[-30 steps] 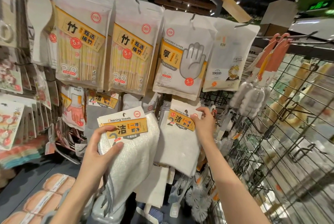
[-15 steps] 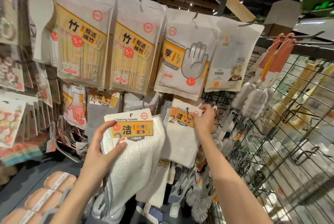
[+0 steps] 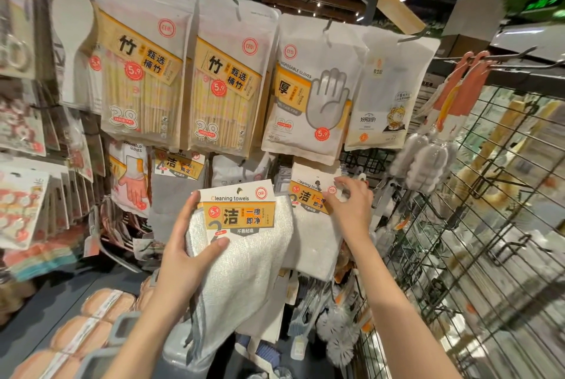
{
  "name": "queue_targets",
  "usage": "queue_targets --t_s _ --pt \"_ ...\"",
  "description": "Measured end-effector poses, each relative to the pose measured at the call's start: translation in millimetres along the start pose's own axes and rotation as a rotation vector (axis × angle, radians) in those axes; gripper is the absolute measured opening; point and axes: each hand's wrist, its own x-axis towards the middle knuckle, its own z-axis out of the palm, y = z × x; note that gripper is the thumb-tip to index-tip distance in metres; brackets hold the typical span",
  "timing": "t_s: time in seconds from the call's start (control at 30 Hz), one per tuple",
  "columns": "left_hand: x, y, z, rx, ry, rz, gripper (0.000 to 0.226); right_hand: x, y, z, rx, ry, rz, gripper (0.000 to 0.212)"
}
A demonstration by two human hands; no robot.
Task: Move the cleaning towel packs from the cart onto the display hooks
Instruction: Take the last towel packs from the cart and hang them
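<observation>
White terry showed below the card header of the cleaning towel pack (image 3: 241, 244), which the left hand (image 3: 183, 259) gripped, thumb across the front. The right hand (image 3: 351, 207) pinched the header of a hung pack (image 3: 315, 225) (its hook hidden) below the disposable-glove pouch (image 3: 312, 94).
</observation>
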Motion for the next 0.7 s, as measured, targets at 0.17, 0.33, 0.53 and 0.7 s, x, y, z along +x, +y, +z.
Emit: queue_targets --t_s 0.17,0.33,0.53,0.7 --pt "-3 -2 1 -0.014 -0.024 0.006 0.083 -20 -30 -9 0.079 -0.065 -0.133 0.028" --pt "-7 -1 3 -0.005 -0.049 0.023 0.082 -40 -63 -6 0.149 -0.189 -0.237 0.023" --pt "-9 2 2 -0.014 -0.054 0.048 0.083 -58 -84 -1 0.266 -0.302 -0.244 0.024" --pt "-13 9 2 -0.007 -0.056 0.098 0.077 -70 -96 -1 0.330 -0.371 -0.203 0.018"
